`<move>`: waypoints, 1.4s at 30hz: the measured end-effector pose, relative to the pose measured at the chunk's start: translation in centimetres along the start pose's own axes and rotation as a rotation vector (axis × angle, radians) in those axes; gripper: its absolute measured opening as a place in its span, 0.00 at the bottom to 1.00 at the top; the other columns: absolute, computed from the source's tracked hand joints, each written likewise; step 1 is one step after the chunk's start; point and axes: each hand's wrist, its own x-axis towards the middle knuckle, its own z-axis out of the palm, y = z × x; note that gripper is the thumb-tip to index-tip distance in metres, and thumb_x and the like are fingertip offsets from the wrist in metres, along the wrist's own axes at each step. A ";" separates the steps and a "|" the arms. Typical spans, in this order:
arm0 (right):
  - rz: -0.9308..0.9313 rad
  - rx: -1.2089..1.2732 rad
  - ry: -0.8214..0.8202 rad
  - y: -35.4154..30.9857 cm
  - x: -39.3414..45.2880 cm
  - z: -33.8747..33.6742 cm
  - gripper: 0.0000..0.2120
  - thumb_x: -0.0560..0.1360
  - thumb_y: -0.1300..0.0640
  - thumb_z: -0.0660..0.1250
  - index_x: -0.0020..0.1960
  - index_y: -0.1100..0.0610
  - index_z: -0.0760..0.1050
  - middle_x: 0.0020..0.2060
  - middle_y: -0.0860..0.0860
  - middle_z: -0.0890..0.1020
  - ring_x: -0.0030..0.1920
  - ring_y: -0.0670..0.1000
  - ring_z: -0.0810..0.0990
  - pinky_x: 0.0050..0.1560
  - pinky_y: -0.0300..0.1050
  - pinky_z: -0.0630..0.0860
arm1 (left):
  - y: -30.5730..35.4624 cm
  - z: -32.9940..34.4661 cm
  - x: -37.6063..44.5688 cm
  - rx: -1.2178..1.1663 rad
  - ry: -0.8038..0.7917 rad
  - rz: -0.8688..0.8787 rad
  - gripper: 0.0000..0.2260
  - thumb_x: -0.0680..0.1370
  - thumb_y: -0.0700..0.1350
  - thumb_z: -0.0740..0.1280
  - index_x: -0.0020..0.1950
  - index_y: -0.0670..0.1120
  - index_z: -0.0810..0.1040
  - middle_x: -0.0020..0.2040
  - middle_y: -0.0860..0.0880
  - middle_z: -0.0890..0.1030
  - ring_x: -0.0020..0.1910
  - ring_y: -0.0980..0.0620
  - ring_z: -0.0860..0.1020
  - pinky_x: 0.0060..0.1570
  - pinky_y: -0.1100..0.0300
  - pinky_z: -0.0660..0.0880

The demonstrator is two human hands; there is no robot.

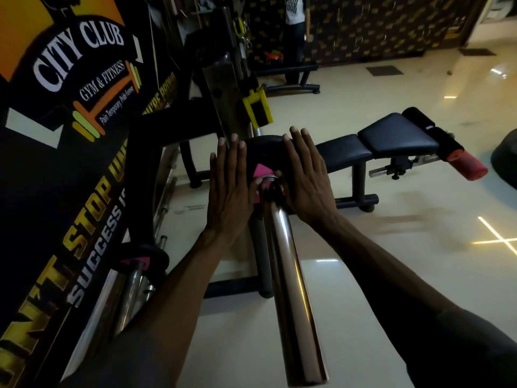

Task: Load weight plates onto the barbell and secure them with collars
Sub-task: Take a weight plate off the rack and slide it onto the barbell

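Observation:
A chrome barbell sleeve (288, 275) runs from the bottom centre up toward a black weight plate (265, 144) with a pink label, threaded on the sleeve. My left hand (229, 186) lies flat with straight fingers against the plate's left face. On the right side of the plate my right hand (305, 175) presses the same way, fingers straight. Both palms flank the sleeve. No collar shows on the sleeve.
A black bench (391, 138) with red-tipped rollers stands on the cream floor to the right. The rack upright (223, 88) with a yellow hook is behind the plate. A gym banner (70, 107) fills the left. Another plate (145, 256) sits on a peg at lower left.

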 end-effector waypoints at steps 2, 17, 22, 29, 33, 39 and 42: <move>0.019 0.008 -0.004 0.7 0.6 0.8 0.36 0.83 0.47 0.63 0.83 0.59 0.50 0.83 0.61 0.53 0.84 0.61 0.50 0.82 0.61 0.56 | -0.6 0.9 0.8 0.054 -0.006 0.027 0.37 0.87 0.59 0.56 0.84 0.41 0.42 0.85 0.37 0.50 0.84 0.38 0.49 0.81 0.38 0.53; 0.290 0.244 -0.021 -1.1 -4.6 -2.3 0.31 0.85 0.57 0.60 0.83 0.63 0.51 0.84 0.57 0.51 0.85 0.57 0.48 0.82 0.61 0.56 | -1.1 -4.2 -1.9 -0.319 -0.150 -0.084 0.33 0.87 0.55 0.57 0.85 0.40 0.48 0.86 0.41 0.47 0.85 0.44 0.45 0.82 0.42 0.52; 0.510 0.294 -0.178 -5.7 -13.6 -4.4 0.31 0.84 0.52 0.64 0.82 0.57 0.55 0.82 0.56 0.59 0.83 0.54 0.57 0.80 0.61 0.62 | -1.8 -8.2 -10.4 -0.458 -0.394 -0.259 0.32 0.85 0.59 0.57 0.85 0.47 0.53 0.85 0.47 0.57 0.83 0.50 0.56 0.79 0.55 0.60; 0.577 0.246 -0.261 -17.5 -20.6 -2.0 0.30 0.83 0.48 0.66 0.78 0.61 0.64 0.75 0.56 0.72 0.74 0.50 0.71 0.74 0.54 0.72 | -5.8 -13.8 -21.1 -0.546 -0.519 -0.419 0.29 0.84 0.57 0.63 0.81 0.46 0.63 0.79 0.47 0.69 0.78 0.48 0.66 0.72 0.54 0.68; 0.541 0.339 -0.392 -25.4 -21.5 1.4 0.29 0.83 0.47 0.62 0.80 0.54 0.59 0.78 0.52 0.66 0.75 0.52 0.69 0.72 0.50 0.73 | -11.1 -17.2 -26.5 -0.524 -0.550 -0.493 0.29 0.84 0.59 0.62 0.82 0.47 0.62 0.80 0.46 0.68 0.79 0.47 0.65 0.73 0.52 0.67; 0.508 0.394 -0.506 -36.1 -19.0 8.2 0.29 0.84 0.42 0.61 0.80 0.53 0.60 0.78 0.51 0.67 0.68 0.52 0.76 0.65 0.50 0.78 | -20.2 -21.0 -30.9 -0.505 -0.536 -0.598 0.28 0.84 0.56 0.63 0.82 0.47 0.64 0.76 0.43 0.73 0.73 0.42 0.73 0.68 0.46 0.74; 0.479 0.412 -0.535 -39.2 -17.0 12.0 0.30 0.84 0.41 0.60 0.80 0.52 0.60 0.77 0.50 0.67 0.68 0.51 0.75 0.66 0.50 0.75 | -24.3 -21.1 -31.7 -0.508 -0.527 -0.635 0.27 0.83 0.55 0.64 0.79 0.45 0.67 0.72 0.43 0.76 0.70 0.44 0.76 0.63 0.52 0.76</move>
